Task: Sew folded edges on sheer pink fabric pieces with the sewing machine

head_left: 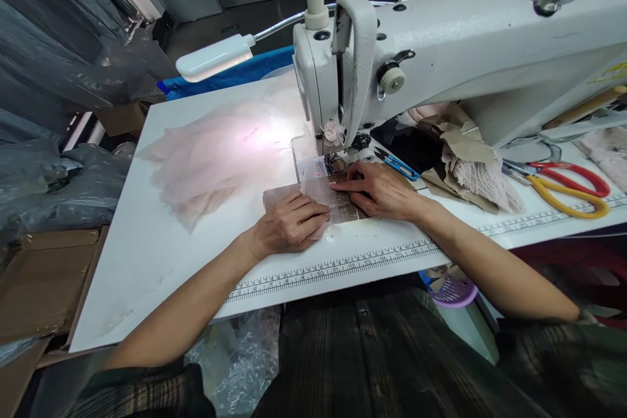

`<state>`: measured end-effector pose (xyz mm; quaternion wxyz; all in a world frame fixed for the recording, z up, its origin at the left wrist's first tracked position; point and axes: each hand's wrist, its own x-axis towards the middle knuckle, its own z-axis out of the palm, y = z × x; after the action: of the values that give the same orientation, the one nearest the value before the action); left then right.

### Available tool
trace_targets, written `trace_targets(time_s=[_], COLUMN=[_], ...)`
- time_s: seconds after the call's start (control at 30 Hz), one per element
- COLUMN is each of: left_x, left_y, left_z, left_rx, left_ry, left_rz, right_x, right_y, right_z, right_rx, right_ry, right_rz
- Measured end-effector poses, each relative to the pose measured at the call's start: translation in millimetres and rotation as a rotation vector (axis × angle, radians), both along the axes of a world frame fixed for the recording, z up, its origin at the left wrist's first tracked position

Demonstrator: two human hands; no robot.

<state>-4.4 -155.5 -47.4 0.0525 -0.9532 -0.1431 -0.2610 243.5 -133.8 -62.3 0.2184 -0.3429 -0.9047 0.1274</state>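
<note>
A strip of sheer pale fabric [314, 184] lies over the metal bed plate [353, 208] of a white sewing machine [435, 32], its far end close to the presser foot [335, 163]. My left hand [290, 223] is closed on the fabric's near end, fingers curled and pressed down on it. From the other side, my right hand [381, 188] has its fingers bent together at the fabric's right edge, just in front of the presser foot. What lies under my fingertips is hidden.
Pale pink sheer fabric [220, 150] is spread left of the machine under a lit lamp [215, 59]. Blue thread snips [398, 164], crumpled brown paper [458, 130] and red-and-yellow-handled scissors [563, 186] lie to the right. A printed ruler [337, 266] runs along the table's front edge.
</note>
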Motion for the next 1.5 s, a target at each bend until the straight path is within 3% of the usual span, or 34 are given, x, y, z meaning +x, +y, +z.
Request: trace_targets(time_s=[0.4,0.7,0.9,1.5], left_x=[1.2,-7.1,-5.2,-3.5], left_y=[-1.3,2.4,0.6,3.8], left_z=[0.7,14.6,11.0,8.6], left_rx=[-0.019,-0.029,-0.026,0.098], left_ry=[0.011,0.049,0.020,0.044], left_rz=[0.018,0.043,0.070,0.039], right_x=[2.6,1.1,0.5,-4.2], right_y=[-2.8,-6.8,-7.8,-5.3], right_z=[7.2,10.2,11.2,1.8], right_rx=[0.043,0.042,-0.003,-0.015], right_ry=[-0.033,-0.081,-0.034,-0.024], right_rz=[0.088,0.080,0.099,0.009])
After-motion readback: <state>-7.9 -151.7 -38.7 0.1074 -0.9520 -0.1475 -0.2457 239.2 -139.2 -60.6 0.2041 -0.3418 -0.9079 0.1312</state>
